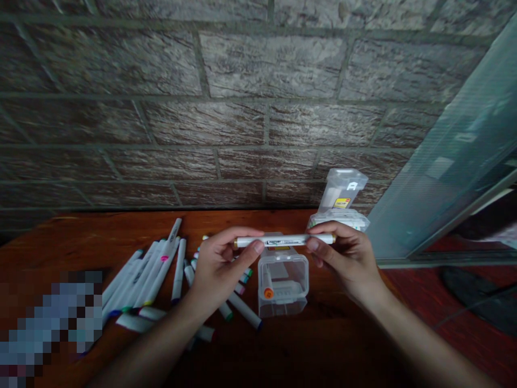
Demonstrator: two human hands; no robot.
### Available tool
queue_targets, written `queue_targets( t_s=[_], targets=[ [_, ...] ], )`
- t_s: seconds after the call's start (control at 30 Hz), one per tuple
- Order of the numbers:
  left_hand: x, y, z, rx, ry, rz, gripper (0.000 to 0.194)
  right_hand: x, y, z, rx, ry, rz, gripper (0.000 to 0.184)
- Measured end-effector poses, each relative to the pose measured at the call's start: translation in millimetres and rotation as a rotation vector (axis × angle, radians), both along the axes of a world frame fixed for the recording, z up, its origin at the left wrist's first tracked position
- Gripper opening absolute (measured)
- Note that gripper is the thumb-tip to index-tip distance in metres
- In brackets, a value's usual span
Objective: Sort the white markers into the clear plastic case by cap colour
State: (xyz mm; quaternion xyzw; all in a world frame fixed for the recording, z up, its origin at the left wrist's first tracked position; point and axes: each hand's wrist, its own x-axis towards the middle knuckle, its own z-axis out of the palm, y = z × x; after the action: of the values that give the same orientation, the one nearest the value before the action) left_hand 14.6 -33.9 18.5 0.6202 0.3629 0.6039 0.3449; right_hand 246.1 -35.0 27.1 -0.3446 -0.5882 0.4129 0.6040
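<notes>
Between both hands a white marker (285, 241) with yellowish ends is held level. My left hand (224, 261) pinches it near its left end, thumb in front. On its right end my right hand (343, 258) has a similar grip between thumb and fingers. Below the marker, a clear plastic case (283, 310) stands on the table with its lid tipped back. One marker with an orange end (269, 292) is inside it. Loose white markers (151, 269) with coloured ends lie to the left, some hidden behind my left hand and forearm.
A second clear case (343, 196) with a raised lid and a yellow label stands at the back right, markers inside. The wooden table (133, 223) meets a brick wall (234, 118). A glass panel (436, 140) rises on the right, above a reddish floor (424, 291).
</notes>
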Motion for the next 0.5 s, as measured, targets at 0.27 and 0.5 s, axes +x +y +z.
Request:
queue_targets(
  t_s=[0.27, 0.5],
  targets=[
    [-3.2, -1.9, -1.9, -0.094, -0.063, -0.075, 0.014, -0.4, -2.9, 0.7, -0.042, 0.053, 0.098, 0.009],
    [-1.0, 1.1, -4.2, -0.086, -0.179, -0.163, 0.017, 1.7, -2.2, -3.6, -0.043, 0.054, 0.107, 0.012]
  ],
)
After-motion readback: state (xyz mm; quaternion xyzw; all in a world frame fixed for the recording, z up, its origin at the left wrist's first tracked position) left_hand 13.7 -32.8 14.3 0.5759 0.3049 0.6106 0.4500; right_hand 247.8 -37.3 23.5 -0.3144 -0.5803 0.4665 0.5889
